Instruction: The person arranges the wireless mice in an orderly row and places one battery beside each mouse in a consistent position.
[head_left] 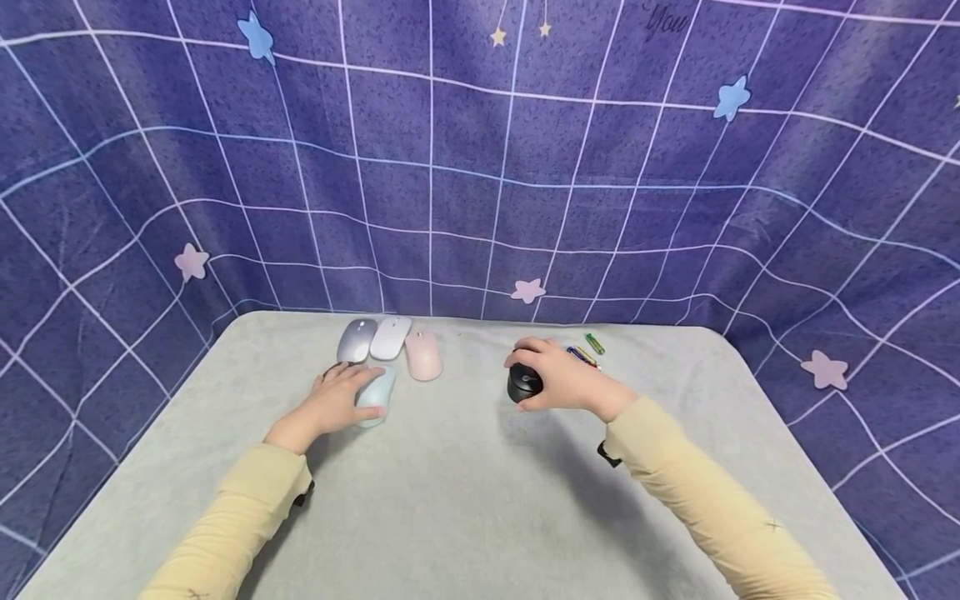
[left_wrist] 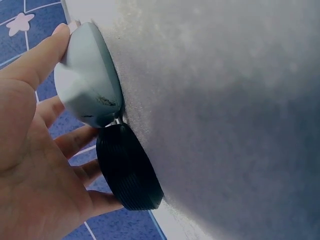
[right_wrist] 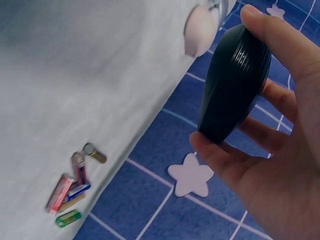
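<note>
My left hand [head_left: 337, 400] lies over a light blue computer mouse [head_left: 378, 396], its thumb at one side and index finger at the other. In the left wrist view, a black mouse [left_wrist: 127, 170] with ribbed sides stands right beside the blue one, the other fingers along it; the head view mostly hides it under the hand. Over the right half of the table, my right hand [head_left: 558, 379] grips another black mouse [right_wrist: 235, 82] between thumb and fingers. The right wrist view shows this mouse raised, its ribbed side facing the camera.
Behind the left hand sit a grey mouse [head_left: 357, 340], a white mouse [head_left: 391, 337] and a pink mouse [head_left: 423, 357], close together. Several small batteries [right_wrist: 60, 192], one green [head_left: 595, 343], lie beyond the right hand. A blue gridded curtain [head_left: 465, 208] hangs behind the pale table [head_left: 450, 500].
</note>
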